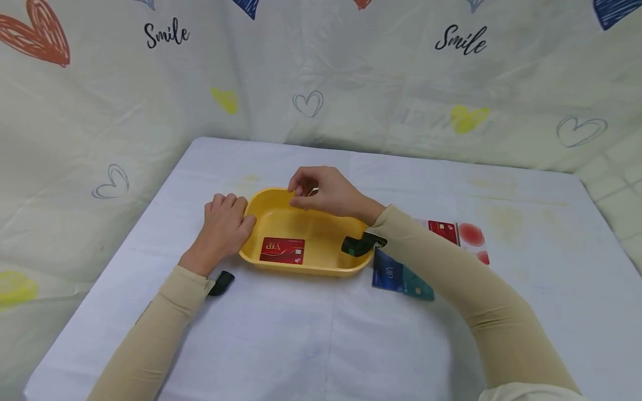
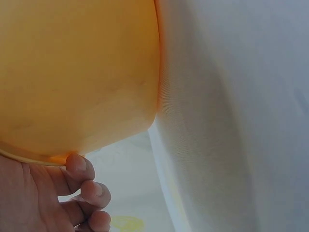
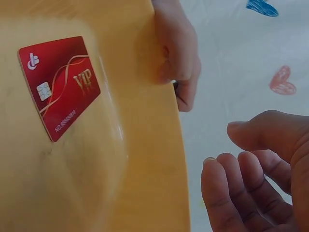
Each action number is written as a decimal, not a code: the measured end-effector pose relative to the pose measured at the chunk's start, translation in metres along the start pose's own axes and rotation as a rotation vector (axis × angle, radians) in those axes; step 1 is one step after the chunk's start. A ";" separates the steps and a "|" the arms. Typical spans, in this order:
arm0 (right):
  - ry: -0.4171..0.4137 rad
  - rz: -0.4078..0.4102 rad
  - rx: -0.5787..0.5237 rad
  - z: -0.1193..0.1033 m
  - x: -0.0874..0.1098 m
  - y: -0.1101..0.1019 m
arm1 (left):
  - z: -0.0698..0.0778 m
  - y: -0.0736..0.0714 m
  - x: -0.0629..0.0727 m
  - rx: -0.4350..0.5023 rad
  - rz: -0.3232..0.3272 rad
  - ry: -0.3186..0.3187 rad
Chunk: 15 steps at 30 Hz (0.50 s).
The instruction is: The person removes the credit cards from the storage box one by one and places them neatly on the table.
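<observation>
A yellow plastic basin (image 1: 321, 267) stands on the table, and a red VIP card (image 1: 282, 250) lies flat on its floor near the front left. My left hand (image 1: 225, 225) grips the basin's left end, with the thumb at the rim; in the left wrist view its curled fingers (image 2: 89, 191) show under the rim. Over the basin's far side hovers my right hand (image 1: 326, 192), fingers loosely bent. The right wrist view shows a gap between its thumb and fingers (image 3: 217, 188), with nothing held there.
Right of the basin lie a blue VIP card (image 1: 388, 273) and a teal card (image 1: 418, 285), edges together. Behind the right forearm are another red card (image 1: 445, 231) and a white card with red circles (image 1: 471, 235), partly hidden. A heart-printed cloth (image 1: 381, 83) hangs behind the table.
</observation>
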State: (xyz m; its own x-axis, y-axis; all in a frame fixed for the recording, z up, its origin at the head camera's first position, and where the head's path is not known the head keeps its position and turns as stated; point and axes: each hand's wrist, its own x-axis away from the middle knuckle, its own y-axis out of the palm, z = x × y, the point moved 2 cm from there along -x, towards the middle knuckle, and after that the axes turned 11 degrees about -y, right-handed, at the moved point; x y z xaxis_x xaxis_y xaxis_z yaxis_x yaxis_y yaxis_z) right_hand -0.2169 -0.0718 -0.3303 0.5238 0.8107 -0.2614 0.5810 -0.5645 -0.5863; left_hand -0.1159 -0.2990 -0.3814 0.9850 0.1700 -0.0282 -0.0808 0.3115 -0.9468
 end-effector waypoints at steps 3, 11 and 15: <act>-0.015 -0.040 0.033 -0.002 -0.003 0.005 | 0.000 0.000 -0.001 -0.005 -0.002 -0.002; -0.025 -0.108 0.078 -0.004 -0.010 0.017 | -0.001 0.000 -0.001 0.003 0.002 0.003; -0.015 -0.143 0.086 -0.003 -0.012 0.024 | -0.001 0.001 0.000 -0.001 0.001 -0.001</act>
State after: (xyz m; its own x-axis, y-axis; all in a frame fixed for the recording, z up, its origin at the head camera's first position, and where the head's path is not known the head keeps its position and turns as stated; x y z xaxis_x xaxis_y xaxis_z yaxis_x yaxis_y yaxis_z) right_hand -0.2076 -0.0953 -0.3392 0.4298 0.8844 -0.1819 0.5934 -0.4285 -0.6814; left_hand -0.1161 -0.3001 -0.3823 0.9849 0.1709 -0.0292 -0.0820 0.3107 -0.9470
